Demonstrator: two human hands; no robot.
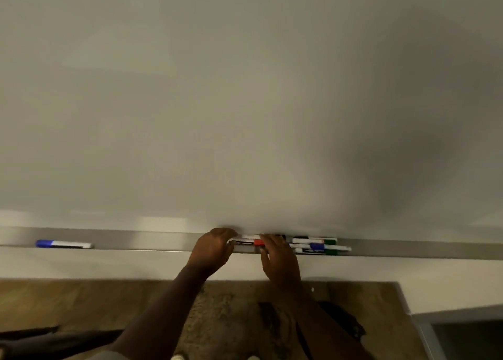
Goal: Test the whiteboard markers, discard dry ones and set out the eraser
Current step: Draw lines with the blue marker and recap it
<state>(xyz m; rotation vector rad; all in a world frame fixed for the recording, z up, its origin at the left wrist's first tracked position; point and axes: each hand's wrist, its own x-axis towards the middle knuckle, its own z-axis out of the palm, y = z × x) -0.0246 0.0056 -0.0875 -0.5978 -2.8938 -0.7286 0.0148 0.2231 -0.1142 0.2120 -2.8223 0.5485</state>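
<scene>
Both hands' fingers (268, 239) grip a red-capped marker (249, 242) on metal tray (163, 241).

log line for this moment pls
hands: left and right on red-capped marker | tray: marker cluster, lone blue marker | whiteboard: blank

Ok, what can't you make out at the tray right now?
Head view only:
- Red-capped marker: left hand and right hand cover most of its barrel; grip unclear.
- Marker cluster: overlapping and blurred, count uncertain.
- Eraser: none visible.
- Whiteboard: blurred, any test strokes unreadable.
</scene>
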